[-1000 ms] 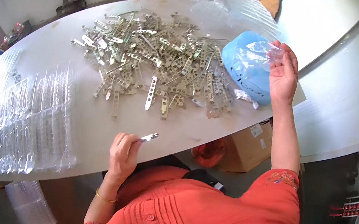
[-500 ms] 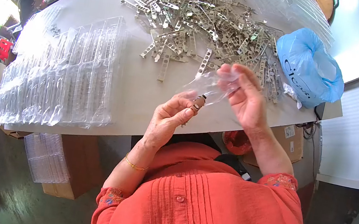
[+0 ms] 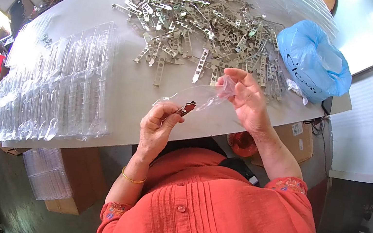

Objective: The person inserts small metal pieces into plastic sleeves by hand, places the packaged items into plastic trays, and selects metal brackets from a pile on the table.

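Note:
Pinched in my left hand (image 3: 157, 126) is a small metal bracket (image 3: 186, 108), with its end sticking up past the fingers. My right hand (image 3: 248, 102) grips a clear plastic bag (image 3: 207, 96) between thumb and fingers. The bag stretches leftward from there to my left hand, beside the bracket; whether the bracket is inside it I cannot tell. Beyond both hands lies a big pile of metal brackets (image 3: 197, 24). One perforated bracket (image 3: 200, 66) lies at the pile's near edge.
Clear plastic trays (image 3: 59, 80) cover the left side of the white table (image 3: 126, 121). A blue plastic bag (image 3: 312, 58) stands at the right, with clear plastic sheets (image 3: 289, 5) behind it. Below the edge are a cardboard box (image 3: 298, 140) and a red container (image 3: 242, 143).
My right hand has come from the blue bag to the front of my body, bringing the clear bag. My left hand has risen to meet it with the bracket. The view has shifted.

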`<act>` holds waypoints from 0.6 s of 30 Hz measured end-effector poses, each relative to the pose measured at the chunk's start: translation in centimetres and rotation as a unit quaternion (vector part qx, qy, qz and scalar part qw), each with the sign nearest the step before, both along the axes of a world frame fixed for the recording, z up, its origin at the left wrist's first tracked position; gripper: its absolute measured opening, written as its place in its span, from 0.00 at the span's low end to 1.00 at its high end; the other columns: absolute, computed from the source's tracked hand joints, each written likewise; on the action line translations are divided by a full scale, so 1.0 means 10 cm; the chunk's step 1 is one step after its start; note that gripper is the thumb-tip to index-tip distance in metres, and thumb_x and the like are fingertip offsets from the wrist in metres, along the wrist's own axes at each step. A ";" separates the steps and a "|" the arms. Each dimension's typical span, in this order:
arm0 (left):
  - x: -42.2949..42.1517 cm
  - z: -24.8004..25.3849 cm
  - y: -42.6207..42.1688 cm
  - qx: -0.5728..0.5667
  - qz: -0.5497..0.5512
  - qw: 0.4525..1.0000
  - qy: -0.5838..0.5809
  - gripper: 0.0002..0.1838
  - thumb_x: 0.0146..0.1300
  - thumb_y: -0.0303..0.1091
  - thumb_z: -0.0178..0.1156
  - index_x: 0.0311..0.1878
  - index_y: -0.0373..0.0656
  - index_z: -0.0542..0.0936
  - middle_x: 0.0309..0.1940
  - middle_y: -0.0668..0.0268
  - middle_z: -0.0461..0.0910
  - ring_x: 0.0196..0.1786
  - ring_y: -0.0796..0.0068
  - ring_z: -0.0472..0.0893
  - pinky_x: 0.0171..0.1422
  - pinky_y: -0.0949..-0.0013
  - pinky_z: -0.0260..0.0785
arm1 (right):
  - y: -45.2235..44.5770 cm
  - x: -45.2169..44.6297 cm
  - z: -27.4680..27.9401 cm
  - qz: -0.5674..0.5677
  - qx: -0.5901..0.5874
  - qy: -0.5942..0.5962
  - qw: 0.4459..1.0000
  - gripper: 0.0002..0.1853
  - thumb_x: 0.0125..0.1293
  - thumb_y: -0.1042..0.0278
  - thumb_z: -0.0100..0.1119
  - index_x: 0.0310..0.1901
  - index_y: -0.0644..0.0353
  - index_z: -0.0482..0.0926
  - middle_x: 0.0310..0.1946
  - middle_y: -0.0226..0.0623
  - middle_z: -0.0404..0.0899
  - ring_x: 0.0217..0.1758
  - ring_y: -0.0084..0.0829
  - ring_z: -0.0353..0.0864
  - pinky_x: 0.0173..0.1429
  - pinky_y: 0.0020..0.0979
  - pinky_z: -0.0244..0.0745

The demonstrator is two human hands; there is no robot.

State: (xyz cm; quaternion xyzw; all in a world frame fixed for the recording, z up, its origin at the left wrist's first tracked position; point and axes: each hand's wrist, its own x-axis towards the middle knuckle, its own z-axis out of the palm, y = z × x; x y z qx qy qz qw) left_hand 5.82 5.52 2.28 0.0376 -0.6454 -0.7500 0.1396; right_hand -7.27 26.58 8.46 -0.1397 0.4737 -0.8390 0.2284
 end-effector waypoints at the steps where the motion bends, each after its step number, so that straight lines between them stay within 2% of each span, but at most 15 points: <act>1: 0.00 -0.03 0.00 -0.017 -0.006 1.000 0.004 0.03 0.71 0.20 0.59 0.45 0.34 0.80 0.43 0.65 0.80 0.43 0.75 0.83 0.53 0.71 0.75 | -0.02 0.00 0.01 0.017 0.023 0.030 0.999 0.16 0.73 0.62 0.60 0.58 0.60 0.77 0.48 0.32 0.81 0.54 0.26 0.80 0.61 0.33 0.72; 3: 0.01 -0.05 -0.01 -0.036 -0.011 0.999 0.007 0.03 0.71 0.20 0.59 0.44 0.34 0.80 0.42 0.66 0.81 0.42 0.76 0.83 0.53 0.71 0.75 | -0.03 0.00 0.01 0.035 0.043 0.060 0.997 0.17 0.72 0.62 0.63 0.57 0.60 0.78 0.46 0.30 0.81 0.53 0.23 0.79 0.60 0.31 0.73; 5: 0.03 -0.05 0.01 -0.025 -0.018 0.999 -0.020 0.03 0.71 0.20 0.59 0.45 0.34 0.80 0.41 0.66 0.81 0.42 0.77 0.83 0.52 0.72 0.75 | 0.00 0.01 0.00 0.038 0.148 0.105 0.983 0.11 0.72 0.66 0.63 0.52 0.60 0.80 0.42 0.29 0.81 0.48 0.19 0.79 0.56 0.26 0.73; 9: 0.06 -0.04 0.01 -0.011 -0.023 0.999 -0.031 0.04 0.71 0.20 0.59 0.46 0.34 0.80 0.40 0.66 0.81 0.42 0.77 0.83 0.52 0.72 0.74 | 0.02 -0.07 -0.13 -0.008 0.170 0.127 0.977 0.07 0.72 0.67 0.63 0.46 0.59 0.81 0.38 0.26 0.82 0.42 0.17 0.79 0.50 0.22 0.75; 11: 0.07 -0.05 0.02 -0.010 -0.031 0.998 -0.059 0.05 0.71 0.20 0.59 0.46 0.34 0.81 0.42 0.66 0.81 0.43 0.76 0.82 0.53 0.71 0.74 | 0.02 -0.08 -0.15 -0.050 0.184 0.147 0.971 0.06 0.73 0.66 0.63 0.42 0.58 0.81 0.32 0.24 0.80 0.35 0.16 0.78 0.45 0.22 0.75; 15: 0.06 -0.12 -0.03 -0.043 0.001 0.998 -0.035 0.05 0.70 0.21 0.60 0.46 0.33 0.82 0.44 0.65 0.81 0.45 0.75 0.82 0.54 0.71 0.74 | 0.02 -0.09 -0.17 -0.096 0.181 0.142 0.968 0.07 0.73 0.63 0.64 0.40 0.57 0.80 0.29 0.23 0.78 0.32 0.16 0.76 0.41 0.22 0.74; 18: 0.10 -0.03 -0.11 -0.014 0.031 0.999 -0.018 0.06 0.70 0.24 0.61 0.46 0.34 0.83 0.49 0.63 0.81 0.47 0.74 0.83 0.56 0.70 0.75 | 0.05 -0.13 -0.21 -0.111 0.166 0.128 0.971 0.08 0.72 0.63 0.65 0.39 0.57 0.80 0.29 0.23 0.78 0.31 0.16 0.76 0.40 0.22 0.73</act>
